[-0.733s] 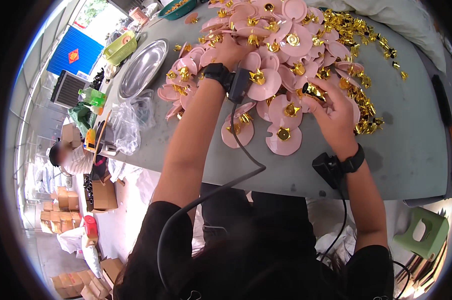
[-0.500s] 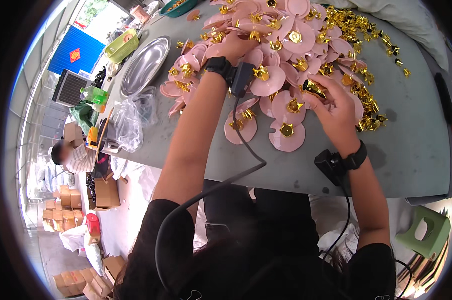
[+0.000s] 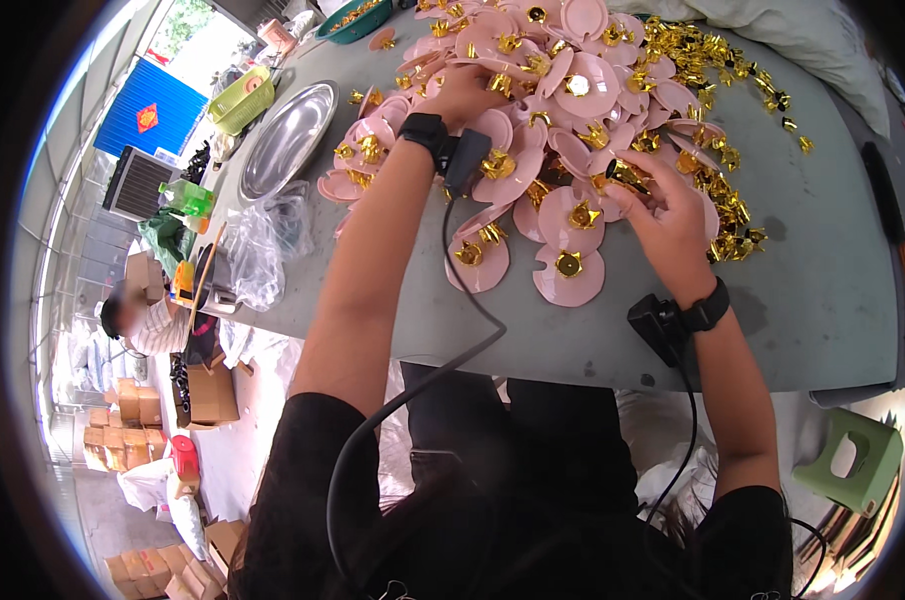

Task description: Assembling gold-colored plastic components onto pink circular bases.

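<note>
1. The left hand (image 3: 465,92) reaches far across the grey tabletop (image 3: 823,290) into the pile of pink discs (image 3: 533,150), its fingers curled down among them; whether they are closed on a disc I cannot tell.
2. The right hand (image 3: 663,215) sits at the right side of the pile, fingers pinched together on a small gold fitting (image 3: 628,175).
3. Loose gold fittings (image 3: 718,95) spread toward the tabletop's far right corner; two finished discs (image 3: 570,272) lie nearest the near edge.
4. Risk: the discs overlap loosely, so pulling one out from under the others could, in my judgement, drag its neighbours along and knock seated gold pieces off.
5. Risk: the cable (image 3: 463,290) from the left wrist trails across the near edge and could sweep the nearest discs off it.
6. Risk: the pinched fitting is small and shiny; a slack grip could drop it among the loose ones.
</note>
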Tool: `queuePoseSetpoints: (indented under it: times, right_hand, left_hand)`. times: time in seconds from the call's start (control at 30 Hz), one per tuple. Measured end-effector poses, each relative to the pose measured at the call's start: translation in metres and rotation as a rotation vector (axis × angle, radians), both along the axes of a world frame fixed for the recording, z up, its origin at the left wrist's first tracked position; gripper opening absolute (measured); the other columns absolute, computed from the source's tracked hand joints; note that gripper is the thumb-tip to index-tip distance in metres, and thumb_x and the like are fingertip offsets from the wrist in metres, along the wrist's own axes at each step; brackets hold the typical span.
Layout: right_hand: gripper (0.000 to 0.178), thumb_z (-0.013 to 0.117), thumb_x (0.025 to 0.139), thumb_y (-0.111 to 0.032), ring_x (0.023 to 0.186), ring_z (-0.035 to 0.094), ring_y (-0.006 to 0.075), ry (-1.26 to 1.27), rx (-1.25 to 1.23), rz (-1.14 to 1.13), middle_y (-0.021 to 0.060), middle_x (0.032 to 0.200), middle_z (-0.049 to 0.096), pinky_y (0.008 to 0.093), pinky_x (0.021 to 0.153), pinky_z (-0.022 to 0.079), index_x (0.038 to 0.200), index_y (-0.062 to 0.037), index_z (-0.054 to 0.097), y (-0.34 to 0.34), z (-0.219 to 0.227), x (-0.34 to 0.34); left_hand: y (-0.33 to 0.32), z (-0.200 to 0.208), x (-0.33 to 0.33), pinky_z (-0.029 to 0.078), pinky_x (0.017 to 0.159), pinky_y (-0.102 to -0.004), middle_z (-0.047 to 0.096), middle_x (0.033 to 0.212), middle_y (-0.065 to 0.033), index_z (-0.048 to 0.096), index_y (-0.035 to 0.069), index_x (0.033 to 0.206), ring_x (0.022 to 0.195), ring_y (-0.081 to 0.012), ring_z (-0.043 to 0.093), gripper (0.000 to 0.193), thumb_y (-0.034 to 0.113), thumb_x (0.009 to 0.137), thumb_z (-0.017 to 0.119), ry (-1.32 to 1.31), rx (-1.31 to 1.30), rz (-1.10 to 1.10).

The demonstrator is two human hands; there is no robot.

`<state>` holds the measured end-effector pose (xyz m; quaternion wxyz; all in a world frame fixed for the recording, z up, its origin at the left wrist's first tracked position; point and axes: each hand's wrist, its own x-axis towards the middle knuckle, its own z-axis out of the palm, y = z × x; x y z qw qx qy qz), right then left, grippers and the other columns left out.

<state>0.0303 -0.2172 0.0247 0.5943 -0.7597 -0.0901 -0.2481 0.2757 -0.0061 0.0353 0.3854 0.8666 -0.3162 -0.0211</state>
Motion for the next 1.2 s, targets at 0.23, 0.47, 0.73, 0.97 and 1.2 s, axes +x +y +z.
queuePoseSetpoints:
  times: [0.23,0.47,0.73,0.97,1.2]
  right_hand:
    - [0.035,0.068,0.077,-0.015,0.068,0.058,0.0108,0.072,-0.032,0.000,0.0065,0.094,0.062,0.0229,0.061,0.047,0.109,-0.0051,0.057,0.001,0.009,-0.008]
    - [0.035,0.069,0.076,-0.016,0.066,0.056,0.0105,0.035,-0.014,0.015,0.0060,0.092,0.062,0.0230,0.060,0.046,0.108,-0.0058,0.058,0.002,0.002,-0.004]
    - [0.034,0.070,0.075,-0.015,0.067,0.057,0.0102,0.063,-0.042,-0.006,0.0053,0.091,0.062,0.0230,0.061,0.047,0.106,-0.0052,0.059,0.003,0.008,-0.005]
    - [0.032,0.071,0.073,-0.007,0.082,0.061,0.0132,-0.086,0.062,-0.044,0.0078,0.095,0.061,0.0252,0.069,0.050,0.102,-0.0026,0.059,0.012,0.010,-0.013]
    - [0.036,0.072,0.067,0.000,0.083,0.061,0.0188,-0.288,-0.214,-0.044,0.0089,0.096,0.061,0.0266,0.070,0.050,0.101,-0.0032,0.060,0.023,0.016,-0.021]
  left_hand:
    - [0.006,0.062,-0.047,0.049,0.075,-0.0324,0.065,0.095,-0.0069,0.066,0.008,0.098,0.082,-0.0242,0.063,0.030,0.028,0.079,0.055,-0.505,0.456,-0.122]
    - [0.007,0.036,-0.031,0.046,0.077,-0.0399,0.060,0.099,-0.0107,0.065,0.002,0.080,0.099,-0.0336,0.052,0.025,0.023,0.075,0.054,-0.420,0.994,-0.233]
    - [0.051,0.041,-0.037,0.050,0.078,-0.0354,0.057,0.107,-0.0141,0.054,0.000,0.110,0.094,-0.0219,0.058,0.038,0.012,0.075,0.059,-0.260,0.114,0.038]
    - [0.015,0.078,-0.131,0.049,0.082,-0.0305,0.053,0.112,-0.0125,0.037,-0.001,0.124,0.099,-0.0199,0.056,0.055,0.002,0.074,0.059,0.085,-0.632,0.039]
    - [-0.044,0.030,-0.215,0.043,0.092,-0.0322,0.044,0.123,-0.0136,0.032,-0.001,0.129,0.111,-0.0206,0.048,0.062,0.001,0.076,0.063,-0.188,-0.718,0.031]
